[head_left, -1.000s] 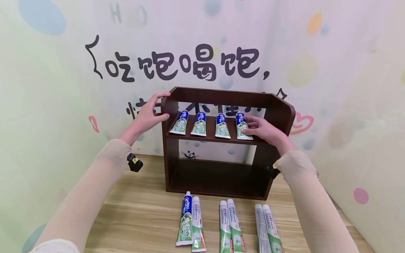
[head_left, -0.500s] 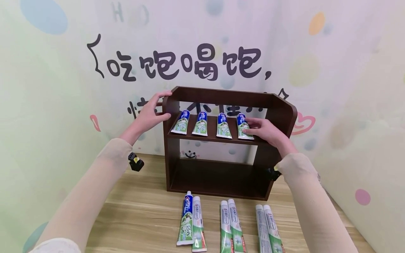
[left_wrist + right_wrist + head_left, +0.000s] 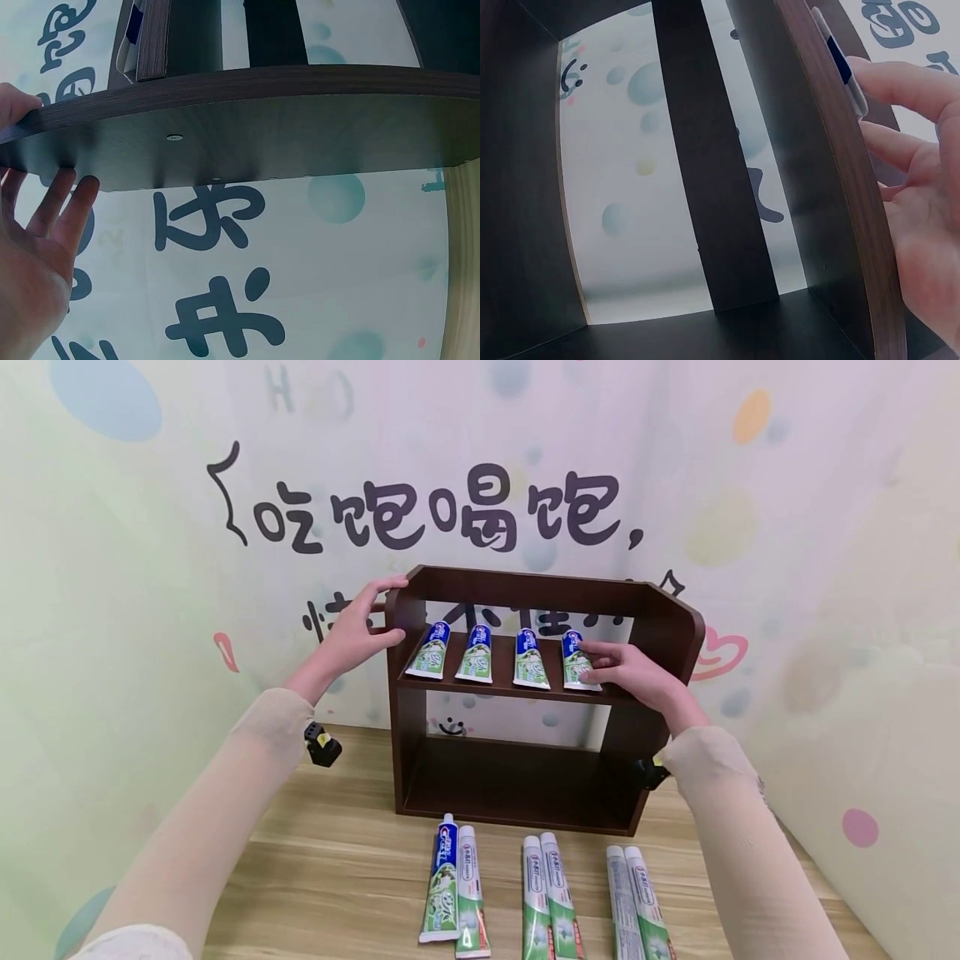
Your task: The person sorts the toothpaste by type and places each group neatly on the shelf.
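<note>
The brown shelf [image 3: 525, 587] is held at its left side board by the left hand [image 3: 348, 635], with the board gripped between the thumb and the fingers. On the top board of the shelf, at the right end of a row of four, the last toothpaste tube [image 3: 572, 664] is touched on its right side by the right hand [image 3: 626, 668]. Its thumb and pointing finger are held apart and loose. The other three tubes [image 3: 477, 653] are lined up to the left on the same board.

In front of the shelf, more toothpaste is laid on the wood table [image 3: 322, 860]. Near the shelf's left part, a white and green tube [image 3: 470, 893] is partly covered by a blue and green tube [image 3: 442, 881]. A middle pair [image 3: 536, 893] and a right pair [image 3: 648, 902] are set side by side. A small black box [image 3: 322, 745] is worn at the left wrist.

"Crest" can be read on the blue tubes, and "小苏打" seems to be printed on the white ones. Behind the shelf, the wall [image 3: 480, 410] is marked "吃饱喝饱," in big black writing; the lower line is partly hidden by the shelf.
</note>
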